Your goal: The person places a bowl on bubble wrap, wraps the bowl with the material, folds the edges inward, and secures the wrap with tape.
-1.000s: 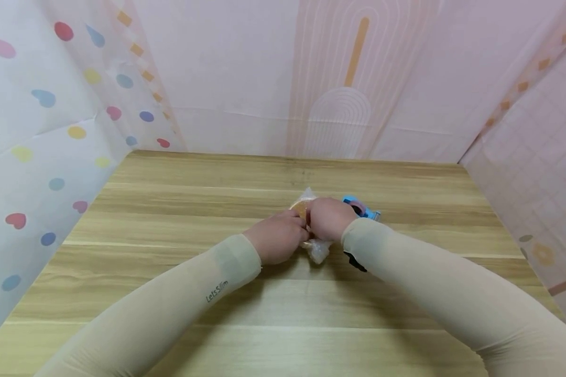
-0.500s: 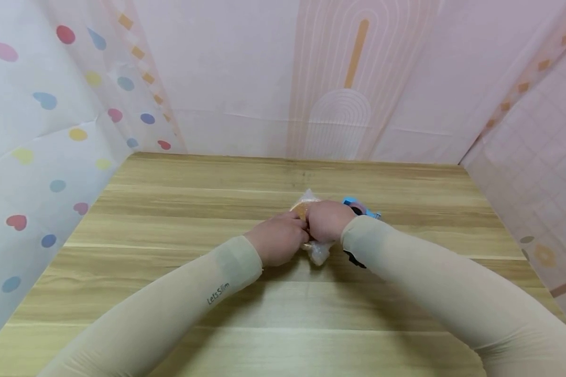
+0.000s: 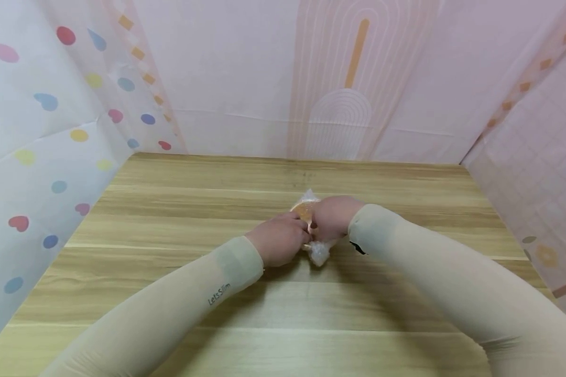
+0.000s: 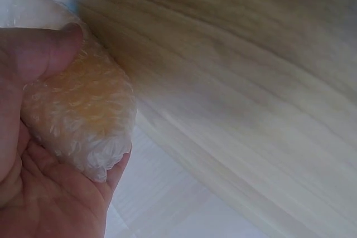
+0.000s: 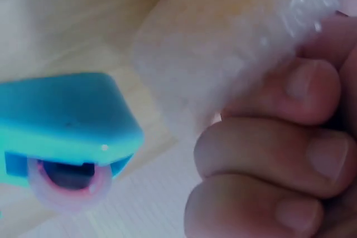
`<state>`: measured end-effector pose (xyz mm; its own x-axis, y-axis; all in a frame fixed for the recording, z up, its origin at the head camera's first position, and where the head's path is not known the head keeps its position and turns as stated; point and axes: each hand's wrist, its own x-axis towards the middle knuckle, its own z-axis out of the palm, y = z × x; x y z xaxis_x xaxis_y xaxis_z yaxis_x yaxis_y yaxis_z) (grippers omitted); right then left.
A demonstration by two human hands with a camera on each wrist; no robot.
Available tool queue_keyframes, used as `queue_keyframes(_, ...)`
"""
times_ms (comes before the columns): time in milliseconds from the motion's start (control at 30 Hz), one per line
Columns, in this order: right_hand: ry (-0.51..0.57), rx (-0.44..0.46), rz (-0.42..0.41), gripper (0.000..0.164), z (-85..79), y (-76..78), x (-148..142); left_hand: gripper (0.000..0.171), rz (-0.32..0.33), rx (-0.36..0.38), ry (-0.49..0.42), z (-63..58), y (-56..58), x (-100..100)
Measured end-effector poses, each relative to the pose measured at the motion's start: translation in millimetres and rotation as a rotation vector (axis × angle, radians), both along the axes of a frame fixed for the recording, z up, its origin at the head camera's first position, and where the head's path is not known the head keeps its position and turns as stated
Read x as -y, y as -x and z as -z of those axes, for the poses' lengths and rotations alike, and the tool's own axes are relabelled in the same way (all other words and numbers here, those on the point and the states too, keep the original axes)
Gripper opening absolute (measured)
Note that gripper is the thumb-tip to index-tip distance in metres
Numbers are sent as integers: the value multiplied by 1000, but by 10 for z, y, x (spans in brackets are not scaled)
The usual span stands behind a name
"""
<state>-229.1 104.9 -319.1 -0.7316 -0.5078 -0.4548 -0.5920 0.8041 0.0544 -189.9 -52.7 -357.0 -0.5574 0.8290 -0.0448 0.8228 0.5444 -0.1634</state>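
Note:
A bubble-wrapped bundle (image 3: 305, 210) with something orange-brown inside sits mid-table under both hands. My left hand (image 3: 279, 240) grips its near left side. In the left wrist view the thumb lies on top of the bubble wrap (image 4: 106, 98) and the palm is beneath. My right hand (image 3: 336, 217) is at the bundle's right side. Seen from the right wrist, its curled fingers (image 5: 262, 149) hold the edge of the wrap; the thumb is mostly out of sight. Beside them stands a blue tape dispenser (image 5: 67, 110) with a pinkish tape roll (image 5: 70, 185); the head view has it hidden.
The wood-grain table (image 3: 170, 209) surrounds the bundle. Patterned cloth walls, such as the back sheet (image 3: 236, 78), enclose its far edge and both sides. A dark piece (image 3: 357, 248) shows under the right cuff.
My right hand has shifted slightly right, its forearm higher, so the tape dispenser is now covered in the head view. My left hand keeps its hold on the bundle.

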Motion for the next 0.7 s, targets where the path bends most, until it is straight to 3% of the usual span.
queue_keyframes(267, -92, -21, -19, 33, -90, -88, 21, 17, -14, -10, -3, 0, 6, 6)
queue_keyframes(500, 45, 119, -1, 31, -68, -5, -113, 24, -15, 27, 5, -8, 9, 13)
queue_keyframes(633, 20, 109, -8, 25, -93, -3, -112, 25, -33, 54, 7, -6, 22, 19)
queue_keyframes(700, -8, 91, -22, 31, -85, -7, -90, 26, -32, 48, 14, -4, 28, 14)
